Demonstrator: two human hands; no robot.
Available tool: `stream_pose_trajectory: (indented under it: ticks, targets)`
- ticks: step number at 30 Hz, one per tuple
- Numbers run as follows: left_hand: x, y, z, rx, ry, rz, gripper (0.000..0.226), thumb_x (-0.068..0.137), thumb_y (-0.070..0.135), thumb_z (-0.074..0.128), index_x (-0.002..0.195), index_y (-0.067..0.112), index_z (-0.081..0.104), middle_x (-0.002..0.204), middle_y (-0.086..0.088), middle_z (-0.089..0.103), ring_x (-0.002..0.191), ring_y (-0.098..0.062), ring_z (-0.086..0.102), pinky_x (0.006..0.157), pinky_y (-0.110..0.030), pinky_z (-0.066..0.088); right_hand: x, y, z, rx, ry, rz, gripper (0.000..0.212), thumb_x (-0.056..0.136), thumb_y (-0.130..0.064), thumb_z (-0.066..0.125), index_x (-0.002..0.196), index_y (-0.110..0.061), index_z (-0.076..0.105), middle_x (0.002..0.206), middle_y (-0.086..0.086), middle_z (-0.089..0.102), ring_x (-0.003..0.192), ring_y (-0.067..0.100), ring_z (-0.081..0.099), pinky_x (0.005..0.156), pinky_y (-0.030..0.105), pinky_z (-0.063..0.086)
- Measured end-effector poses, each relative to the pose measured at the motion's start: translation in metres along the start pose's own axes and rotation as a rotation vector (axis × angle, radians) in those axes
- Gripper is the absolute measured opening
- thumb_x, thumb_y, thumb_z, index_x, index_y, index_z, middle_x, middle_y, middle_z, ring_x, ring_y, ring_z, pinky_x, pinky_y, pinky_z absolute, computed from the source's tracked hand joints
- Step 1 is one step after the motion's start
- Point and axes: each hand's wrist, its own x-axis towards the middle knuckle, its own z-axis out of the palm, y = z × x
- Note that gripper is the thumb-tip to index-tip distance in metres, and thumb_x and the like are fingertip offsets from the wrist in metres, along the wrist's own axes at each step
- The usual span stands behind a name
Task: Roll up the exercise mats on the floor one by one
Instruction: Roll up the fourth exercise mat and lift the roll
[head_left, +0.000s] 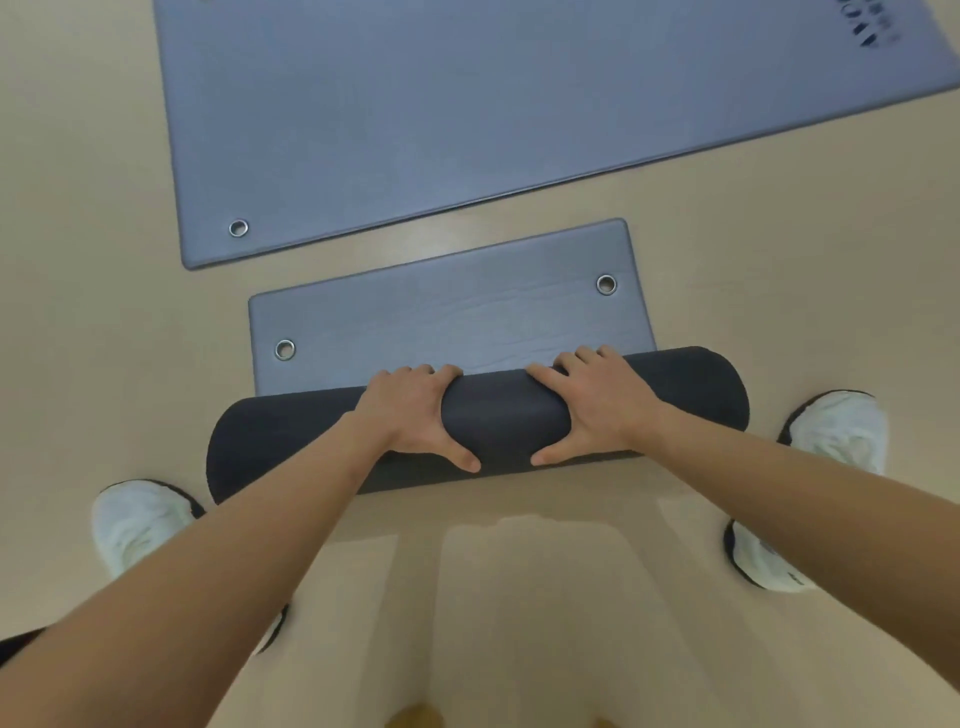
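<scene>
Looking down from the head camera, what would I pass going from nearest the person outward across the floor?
The dark roll, gripped by the left hand and right hand → the same mat's flat end with two metal eyelets → a strip of bare floor → the second mat, lying flat.

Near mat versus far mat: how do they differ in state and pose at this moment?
The near mat is mostly rolled into a dark cylinder with only a short end flat. The far mat lies flat as far as seen. The left hand and right hand grip the near mat's roll; nothing touches the far mat. The near mat shows two eyelets, the far mat one. Both are grey-blue and lie on the tan floor.
</scene>
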Motion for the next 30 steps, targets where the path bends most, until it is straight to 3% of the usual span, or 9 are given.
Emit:
stream_pose_trajectory:
  ticks: [5,8,12,15,17,20,26,30]
  targets:
    - [-0.043,0.01,0.047,-0.154,-0.144,-0.008,0.119,0.041,0.096,0.069,0.14,0.037,0.04,0.118,0.007,0.063,0.106,-0.022,0.062,0.094,-0.045,0.052,-0.028,-0.026,0.008,0.015,-0.14,-0.114,0.111,0.061,-0.103,0.045,0.143,-0.029,0.039,0.104,-0.001,0.056,0.087,0.019,0.047,0.08,0.036,0.038]
    - [-0.056,0.017,0.062,-0.118,-0.136,0.001,0.12,0.046,0.096,0.064,0.147,0.037,0.037,0.129,0.005,0.061,0.113,-0.023,0.06,0.099,-0.045,0.048,-0.035,-0.03,0.016,0.063,-0.175,-0.142,0.11,0.06,-0.102,0.048,0.142,-0.03,0.041,0.102,-0.003,0.055,0.089,0.019,0.051,0.078,0.034,0.036]
    - [-0.072,0.023,0.067,0.081,0.18,0.102,0.107,0.072,0.087,0.047,0.16,0.031,0.025,0.163,-0.001,0.035,0.142,-0.027,0.041,0.117,-0.048,0.031,-0.025,-0.019,0.006,0.252,-0.237,-0.044,0.1,0.066,-0.095,0.058,0.144,-0.034,0.046,0.106,-0.007,0.059,0.099,0.019,0.06,0.071,0.032,0.037]
    - [-0.09,0.034,0.082,0.169,0.384,0.169,0.097,0.082,0.077,0.045,0.162,0.024,0.026,0.168,-0.006,0.029,0.152,-0.031,0.03,0.125,-0.05,0.021,-0.005,-0.004,-0.012,0.401,-0.281,0.091,0.099,0.071,-0.092,0.059,0.151,-0.036,0.044,0.141,-0.006,0.06,0.122,0.021,0.058,0.088,0.035,0.045]
    - [-0.09,0.038,0.093,0.184,0.415,0.092,0.104,0.08,0.077,0.047,0.164,0.023,0.019,0.171,-0.01,0.02,0.157,-0.035,0.016,0.127,-0.056,0.014,0.009,0.006,-0.022,0.426,-0.229,0.206,0.106,0.069,-0.096,0.052,0.156,-0.037,0.037,0.158,-0.003,0.047,0.139,0.026,0.049,0.11,0.047,0.042]
    - [-0.077,0.035,0.098,0.205,0.399,-0.021,0.116,0.077,0.084,0.049,0.166,0.023,0.008,0.173,-0.011,0.008,0.159,-0.036,0.002,0.126,-0.061,0.004,0.024,0.015,-0.035,0.298,-0.146,0.264,0.106,0.075,-0.095,0.046,0.161,-0.035,0.028,0.16,0.003,0.043,0.142,0.03,0.045,0.113,0.05,0.036]
    - [-0.041,0.017,0.07,0.19,0.434,-0.01,0.11,0.08,0.093,0.035,0.164,0.026,0.014,0.169,-0.007,0.023,0.156,-0.033,0.02,0.126,-0.056,0.011,0.007,0.027,-0.03,0.283,0.086,0.288,0.078,0.092,-0.079,0.04,0.15,-0.027,0.048,0.143,0.006,0.059,0.129,0.03,0.053,0.11,0.048,0.038]
    - [-0.006,-0.01,0.029,0.08,0.372,0.043,0.11,0.076,0.098,0.031,0.162,0.031,0.019,0.165,0.0,0.034,0.148,-0.028,0.034,0.123,-0.051,0.023,-0.026,0.057,-0.002,0.226,0.45,0.388,0.074,0.093,-0.07,0.038,0.139,-0.015,0.058,0.135,0.011,0.062,0.123,0.036,0.053,0.106,0.051,0.038]
